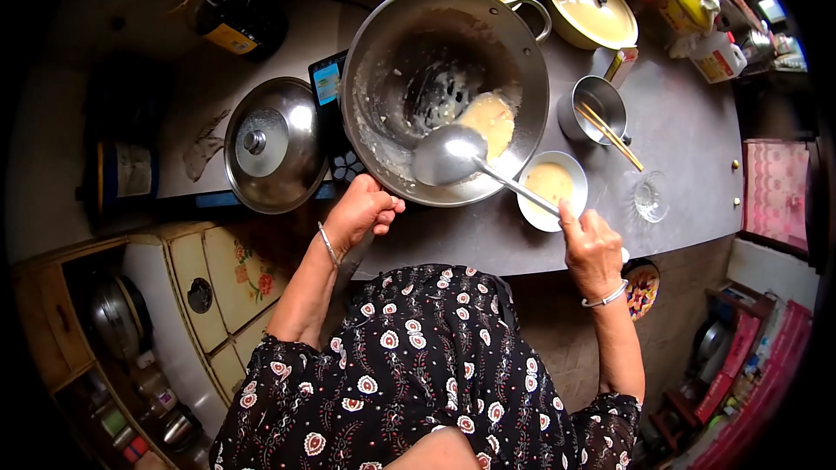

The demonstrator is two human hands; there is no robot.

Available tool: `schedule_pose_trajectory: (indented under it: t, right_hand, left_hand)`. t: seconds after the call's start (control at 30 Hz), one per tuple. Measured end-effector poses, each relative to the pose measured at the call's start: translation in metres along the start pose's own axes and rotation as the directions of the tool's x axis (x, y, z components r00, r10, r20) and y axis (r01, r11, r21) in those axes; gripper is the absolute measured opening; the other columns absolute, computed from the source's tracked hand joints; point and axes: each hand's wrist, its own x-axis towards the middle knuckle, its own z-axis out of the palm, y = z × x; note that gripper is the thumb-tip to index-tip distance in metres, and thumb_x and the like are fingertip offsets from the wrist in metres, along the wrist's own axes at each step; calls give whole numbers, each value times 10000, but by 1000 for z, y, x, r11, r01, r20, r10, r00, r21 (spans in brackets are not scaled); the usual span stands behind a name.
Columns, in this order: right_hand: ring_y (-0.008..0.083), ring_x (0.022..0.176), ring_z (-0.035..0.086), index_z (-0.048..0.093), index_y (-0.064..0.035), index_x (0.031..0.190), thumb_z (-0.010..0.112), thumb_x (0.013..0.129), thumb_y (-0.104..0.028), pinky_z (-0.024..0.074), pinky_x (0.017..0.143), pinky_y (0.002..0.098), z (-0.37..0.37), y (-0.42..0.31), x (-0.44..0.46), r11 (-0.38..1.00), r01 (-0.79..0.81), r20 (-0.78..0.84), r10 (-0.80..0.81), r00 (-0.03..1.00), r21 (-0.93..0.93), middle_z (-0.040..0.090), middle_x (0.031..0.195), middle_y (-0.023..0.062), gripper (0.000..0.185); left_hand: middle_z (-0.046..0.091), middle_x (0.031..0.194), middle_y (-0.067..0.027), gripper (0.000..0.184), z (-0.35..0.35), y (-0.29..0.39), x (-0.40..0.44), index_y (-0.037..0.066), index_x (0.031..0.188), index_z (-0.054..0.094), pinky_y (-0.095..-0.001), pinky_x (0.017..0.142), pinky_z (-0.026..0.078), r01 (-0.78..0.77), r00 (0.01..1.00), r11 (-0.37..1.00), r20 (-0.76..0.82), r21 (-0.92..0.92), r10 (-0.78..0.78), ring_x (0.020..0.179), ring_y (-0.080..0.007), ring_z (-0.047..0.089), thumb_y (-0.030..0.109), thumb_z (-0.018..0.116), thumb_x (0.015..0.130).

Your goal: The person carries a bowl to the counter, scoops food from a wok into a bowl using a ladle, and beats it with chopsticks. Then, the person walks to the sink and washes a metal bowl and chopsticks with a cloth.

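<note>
My left hand (361,213) is closed at the near left rim of a large dark wok (366,61), where the opposite loop handle would sit; my fingers hide the exact grip. In my right hand (592,248) is the handle of a metal ladle (448,155), whose broad head is inside the wok. Beside the ladle's head lies a pool of pale yellow batter (489,120), and whitish residue smears the wok's wall. Under the ladle's handle stands a white bowl (578,181) with similar batter in it.
A metal lid (274,157) lies left of the wok, by a black cooker panel (327,83). To the right are a metal pot (596,91) with chopsticks (614,139) and a clear glass (649,198). Yellow lidded pots (592,7) and a dark bottle (235,17) stand behind.
</note>
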Motion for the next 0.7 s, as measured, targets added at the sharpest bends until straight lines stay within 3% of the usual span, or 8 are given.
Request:
schedule_pose_trajectory:
  t: [0.07, 0.2, 0.27, 0.37, 0.5, 0.7]
  right_hand:
    - [202, 550, 513, 568, -121, 1160, 578, 744, -39, 431, 468, 331, -2, 1, 2, 999, -36, -43, 35, 998, -31, 445, 650, 61, 424]
    - [222, 539, 522, 579, -104, 1142, 633, 774, -102, 430, 466, 337, 5, -30, 28, 975, -42, -190, 85, 978, 220, 450, 645, 76, 373]
    - [224, 531, 520, 578, -103, 1144, 637, 766, -110, 429, 462, 334, 9, -40, 37, 970, -36, -225, 91, 970, 240, 452, 643, 69, 382]
    - [227, 530, 524, 573, -105, 1143, 639, 766, -122, 434, 466, 338, 16, -34, 28, 986, -28, -189, 59, 980, 166, 456, 642, 65, 384]
    - [235, 555, 550, 571, -84, 1033, 616, 790, -140, 441, 469, 355, 17, -9, -7, 992, -85, -2, 85, 996, 90, 471, 648, 76, 254]
    - [304, 548, 549, 547, -87, 1007, 572, 843, -137, 429, 461, 393, 30, 14, -10, 970, -228, -88, 235, 968, 88, 515, 663, 107, 174]
  left_hand:
    - [523, 741, -52, 170, -1, 0, 1, -12, 925, 500, -188, 355, 297, -3, 1000, 1000, 1, 11, 3, 451, -32, 349, -29, 481, 756]
    - [524, 738, -54, 174, 1, 1, 0, -14, 927, 499, -188, 356, 297, -5, 1000, 999, -5, 32, 6, 453, -31, 348, -29, 482, 755]
    - [524, 739, -55, 173, 1, 1, -1, -14, 928, 499, -189, 356, 299, -9, 1000, 999, -7, 39, 10, 454, -31, 350, -28, 479, 756]
    - [527, 742, -58, 174, 0, 0, 0, -14, 929, 499, -191, 357, 302, -9, 1000, 999, -2, 37, 9, 455, -32, 352, -26, 475, 757]
    - [531, 747, -62, 174, -4, -3, 3, -17, 929, 500, -194, 357, 304, -19, 1000, 1000, 22, 22, 18, 455, -34, 356, -26, 469, 758]
    - [532, 731, -66, 151, -4, -3, 3, -21, 894, 507, -206, 347, 306, -5, 1000, 1000, 4, 22, 5, 448, -46, 375, -50, 451, 757]
